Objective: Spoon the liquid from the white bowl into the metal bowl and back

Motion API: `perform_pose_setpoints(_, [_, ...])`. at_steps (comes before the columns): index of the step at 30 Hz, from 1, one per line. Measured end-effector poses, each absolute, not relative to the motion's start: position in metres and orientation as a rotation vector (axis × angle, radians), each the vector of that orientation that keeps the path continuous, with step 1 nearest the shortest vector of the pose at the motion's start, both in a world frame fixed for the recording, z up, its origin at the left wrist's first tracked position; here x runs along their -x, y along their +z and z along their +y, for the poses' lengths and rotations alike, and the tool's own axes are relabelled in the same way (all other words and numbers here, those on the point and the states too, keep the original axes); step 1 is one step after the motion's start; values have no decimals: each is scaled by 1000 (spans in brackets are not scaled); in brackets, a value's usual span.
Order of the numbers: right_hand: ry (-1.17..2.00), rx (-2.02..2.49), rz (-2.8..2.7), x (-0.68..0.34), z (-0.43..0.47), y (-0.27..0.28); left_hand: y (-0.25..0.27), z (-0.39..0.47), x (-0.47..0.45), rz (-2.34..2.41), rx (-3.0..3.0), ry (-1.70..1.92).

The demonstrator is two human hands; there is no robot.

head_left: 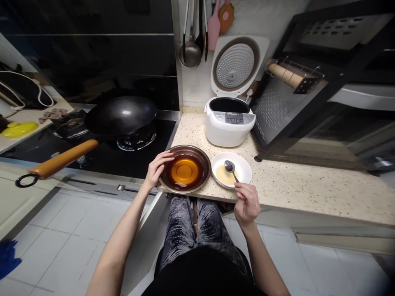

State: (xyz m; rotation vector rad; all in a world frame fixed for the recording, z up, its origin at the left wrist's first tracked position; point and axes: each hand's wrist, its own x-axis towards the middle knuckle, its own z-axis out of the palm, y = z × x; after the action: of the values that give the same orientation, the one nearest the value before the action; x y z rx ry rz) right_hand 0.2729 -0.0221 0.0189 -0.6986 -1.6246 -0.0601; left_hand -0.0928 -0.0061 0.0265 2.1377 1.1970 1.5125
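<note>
A round metal basin [207,166] with clear brown liquid in it sits at the counter's front edge. My left hand [156,169] is on its left rim, the fingers reaching over the edge and the thumb lower down. Just right of the basin stands a white bowl [245,165] with a shallow pool of pale yellow liquid. My right hand [247,203] is closed round the handle of a metal spoon [229,166]. The spoon's head is over the inside of the white bowl; whether it touches the liquid I cannot tell.
Behind the bowls a white rice cooker [228,131] stands with its lid up. A black wok [120,117] rests on the stove, its wooden handle [64,158] pointing towards me. A black rack [308,90] stands at right. Below the counter a cabinet door [151,234] hangs open.
</note>
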Motion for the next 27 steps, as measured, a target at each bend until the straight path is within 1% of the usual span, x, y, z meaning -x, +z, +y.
perform_pose_setpoints(7, [178, 766, -1338, -247, -31, 31, 27, -6, 92, 1190, -2137, 1520])
perform_pose_setpoints(13, [309, 680, -1381, -218, -39, 33, 28, -7, 92, 1192, -2131, 1518])
perform_pose_setpoints(27, [517, 711, -1505, -187, -41, 14, 27, -7, 92, 1189, -2126, 1519])
